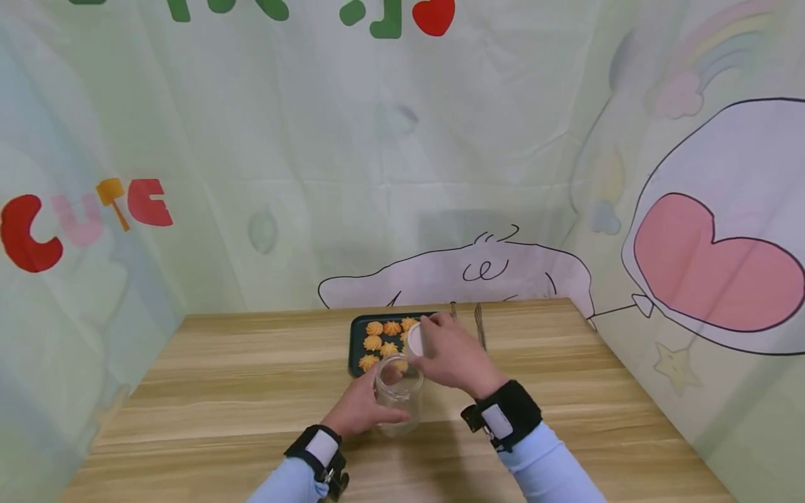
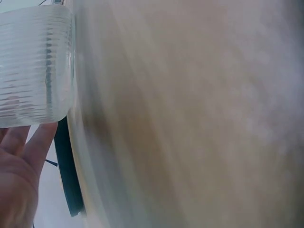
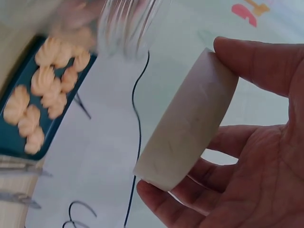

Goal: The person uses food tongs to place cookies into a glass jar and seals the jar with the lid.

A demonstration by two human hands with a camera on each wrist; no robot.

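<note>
In the head view my left hand [image 1: 363, 406] grips a clear glass jar [image 1: 400, 402] round its side, its mouth uncovered. Ribbed walls of the jar [image 2: 33, 66] show in the left wrist view, with fingers [image 2: 40, 142] against it. My right hand [image 1: 458, 355] holds a white round lid [image 1: 416, 340] just above and right of the jar's mouth. Seen from the right wrist, the lid [image 3: 190, 123] is tilted on edge, pinched between thumb and fingers, apart from the jar's threaded rim [image 3: 128, 26].
Behind the jar lies a dark green tray [image 1: 356, 342] bearing several piped cookies [image 1: 374, 327]. Forks [image 1: 480, 327] lie right of the tray near the table's back edge. The wooden table [image 1: 251, 391] meets a printed cloth backdrop [image 1: 302, 175].
</note>
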